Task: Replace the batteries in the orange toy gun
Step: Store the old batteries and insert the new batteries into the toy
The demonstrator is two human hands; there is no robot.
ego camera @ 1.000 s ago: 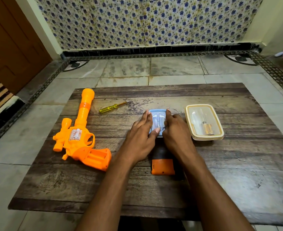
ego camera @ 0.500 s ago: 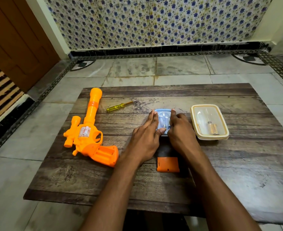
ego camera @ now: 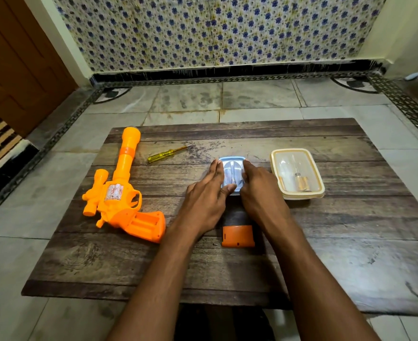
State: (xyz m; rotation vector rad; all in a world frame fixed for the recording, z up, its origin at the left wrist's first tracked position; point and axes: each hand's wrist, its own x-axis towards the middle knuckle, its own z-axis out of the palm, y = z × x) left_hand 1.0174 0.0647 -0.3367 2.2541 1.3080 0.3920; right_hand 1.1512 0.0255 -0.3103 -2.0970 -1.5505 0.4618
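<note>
The orange toy gun point(ego camera: 119, 193) lies on the left of the wooden table point(ego camera: 326, 242), its grip's battery bay open and facing up. Its orange battery cover point(ego camera: 238, 236) lies near me at the table's middle, a tiny screw point(ego camera: 215, 244) just left of it. A small blue lidded box point(ego camera: 232, 174) sits mid-table. My left hand point(ego camera: 206, 200) presses its left side with the thumb on the lid's near edge. My right hand point(ego camera: 259, 195) holds its right side. What the box contains is hidden.
A yellow-handled screwdriver point(ego camera: 167, 153) lies behind the gun's barrel. A cream box with a clear lid point(ego camera: 297, 174) stands right of my hands, small items inside. The low table stands on a tiled floor, with a brown door point(ego camera: 18, 70) to the left.
Both hands stay on the blue box in nearly the same pose. The view has shifted a little, so the table sits further right in the frame.
</note>
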